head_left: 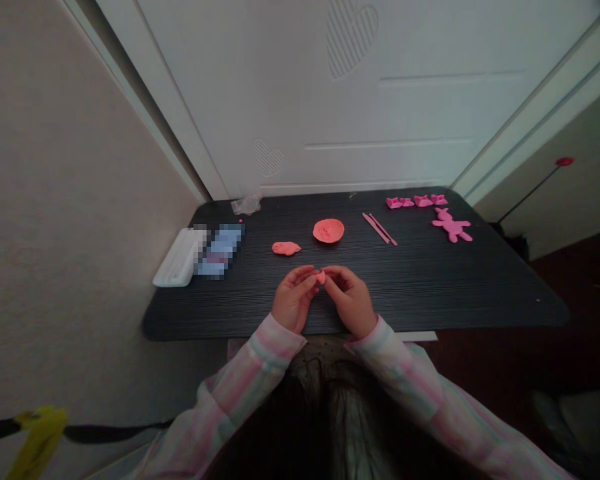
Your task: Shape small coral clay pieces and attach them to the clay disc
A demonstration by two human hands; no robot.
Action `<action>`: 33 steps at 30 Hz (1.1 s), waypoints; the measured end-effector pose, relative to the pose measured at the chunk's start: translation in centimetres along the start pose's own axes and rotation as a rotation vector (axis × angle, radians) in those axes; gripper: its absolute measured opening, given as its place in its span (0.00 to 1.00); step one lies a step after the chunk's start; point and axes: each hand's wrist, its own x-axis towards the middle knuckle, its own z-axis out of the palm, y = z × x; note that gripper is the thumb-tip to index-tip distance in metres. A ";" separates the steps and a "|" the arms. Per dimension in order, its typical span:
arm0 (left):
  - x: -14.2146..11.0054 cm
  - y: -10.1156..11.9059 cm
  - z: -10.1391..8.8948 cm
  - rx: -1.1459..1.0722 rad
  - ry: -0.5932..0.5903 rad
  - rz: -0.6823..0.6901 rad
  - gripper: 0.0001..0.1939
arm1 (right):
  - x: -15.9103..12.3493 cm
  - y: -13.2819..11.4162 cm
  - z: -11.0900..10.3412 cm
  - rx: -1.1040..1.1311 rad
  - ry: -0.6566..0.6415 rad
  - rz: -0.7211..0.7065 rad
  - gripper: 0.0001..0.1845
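Note:
Between my fingertips is a small piece of coral-pink modelling clay (321, 277), pinched from both sides above the table's near half. My left hand (295, 297) is closed on its left side, thumb and fingers pressed together. My right hand (351, 300) grips it from the right in the same way. Just beyond my hands rests a longer lump of the same clay (285, 249). A shallow coral clay bowl (329, 231) sits behind it, slightly to the right. Some of the small piece is hidden by my fingers.
Pink modelling tools (379, 229) lie right of the bowl. Several pink bow-shaped pieces (423, 201) and a pink bunny figure (452, 226) are at the back right. A white tray (180, 259), a blurred blue packet (222, 251) and crumpled clear plastic (247, 205) occupy the left side.

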 end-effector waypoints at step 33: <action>0.2 0.0 -0.1 -0.088 0.010 -0.016 0.08 | -0.3 -0.5 -0.1 -0.036 0.063 -0.029 0.09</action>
